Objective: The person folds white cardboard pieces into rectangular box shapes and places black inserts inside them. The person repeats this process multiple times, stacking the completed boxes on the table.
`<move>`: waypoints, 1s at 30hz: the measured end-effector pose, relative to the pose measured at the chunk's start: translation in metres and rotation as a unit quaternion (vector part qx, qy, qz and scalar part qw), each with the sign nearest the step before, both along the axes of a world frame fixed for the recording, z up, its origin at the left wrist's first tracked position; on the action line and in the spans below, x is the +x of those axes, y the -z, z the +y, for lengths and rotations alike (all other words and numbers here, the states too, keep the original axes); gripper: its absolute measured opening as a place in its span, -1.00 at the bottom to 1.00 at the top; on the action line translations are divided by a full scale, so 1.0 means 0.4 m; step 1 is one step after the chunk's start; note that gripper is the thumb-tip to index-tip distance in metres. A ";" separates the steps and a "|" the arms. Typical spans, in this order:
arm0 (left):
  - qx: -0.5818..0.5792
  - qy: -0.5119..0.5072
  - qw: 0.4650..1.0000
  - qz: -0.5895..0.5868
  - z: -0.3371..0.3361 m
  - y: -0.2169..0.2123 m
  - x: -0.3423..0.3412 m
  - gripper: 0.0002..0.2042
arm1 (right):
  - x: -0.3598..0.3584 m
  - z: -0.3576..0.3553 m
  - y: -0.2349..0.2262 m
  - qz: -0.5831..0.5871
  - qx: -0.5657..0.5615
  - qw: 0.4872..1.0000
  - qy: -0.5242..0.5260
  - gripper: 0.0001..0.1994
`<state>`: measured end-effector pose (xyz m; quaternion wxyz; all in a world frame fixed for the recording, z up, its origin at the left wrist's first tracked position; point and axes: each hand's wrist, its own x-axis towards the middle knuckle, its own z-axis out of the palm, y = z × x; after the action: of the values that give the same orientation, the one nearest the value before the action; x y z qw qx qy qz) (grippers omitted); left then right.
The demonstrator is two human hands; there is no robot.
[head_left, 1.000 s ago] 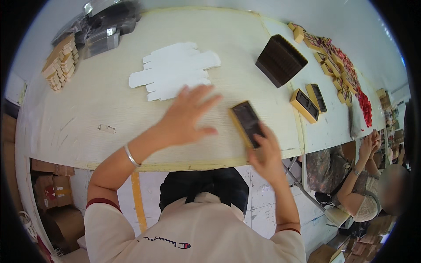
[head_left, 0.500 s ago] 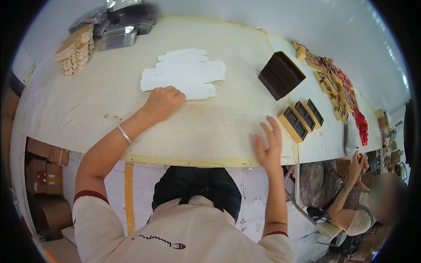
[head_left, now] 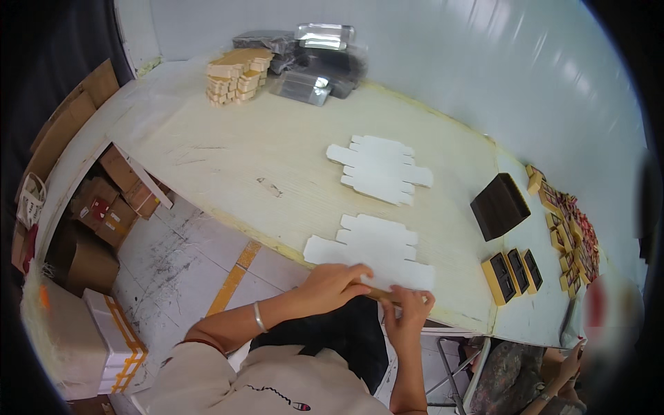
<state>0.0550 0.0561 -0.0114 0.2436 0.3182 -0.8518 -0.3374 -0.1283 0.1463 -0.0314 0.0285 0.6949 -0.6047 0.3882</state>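
Note:
A flat die-cut box blank, white on its upper face, lies at the near table edge. Its near flap is bent up and shows a gold-brown outer side. My left hand pinches that flap toward its left end. At the flap's right end, my right hand grips with curled fingers. Beyond it, a second white blank lies flat on the table, apart from the first; whether more sheets are under it I cannot tell.
To the right stand a dark brown block-like box and three small gold boxes with black inserts. Far left are stacked gold blanks beside clear plastic sleeves. Gold boxes and red pieces lie far right, near another person's hand.
One white blank has come away from the other and moved toward me. My right hand has joined my left at its near flap, now bent up. The view has turned.

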 end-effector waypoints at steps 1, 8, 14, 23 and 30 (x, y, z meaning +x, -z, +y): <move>-0.032 -0.024 0.999 0.027 0.000 0.009 -0.007 -0.78 | 0.002 -0.002 -0.010 0.025 -0.007 0.999 0.022 -0.72; -0.329 -0.046 0.942 0.056 -0.022 0.093 -0.032 -0.85 | 0.013 -0.038 0.050 0.101 -0.086 0.990 0.053 -0.69; -0.415 0.047 0.903 0.101 -0.051 0.121 0.006 -0.72 | 0.025 -0.023 0.067 0.131 -0.120 0.984 0.019 -0.60; -0.313 0.009 0.944 0.107 -0.041 0.108 0.003 -0.86 | 0.020 -0.038 0.038 0.115 -0.085 0.989 -0.025 -0.92; -0.213 -0.055 0.972 -0.080 -0.102 0.030 -0.042 -0.73 | -0.004 -0.140 -0.035 0.097 0.169 0.980 0.048 -0.75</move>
<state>0.0381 0.0155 -0.0235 0.2552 0.3309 -0.9020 -0.1084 -0.1298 0.0903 -0.0176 -0.0125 0.6943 -0.6884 0.2096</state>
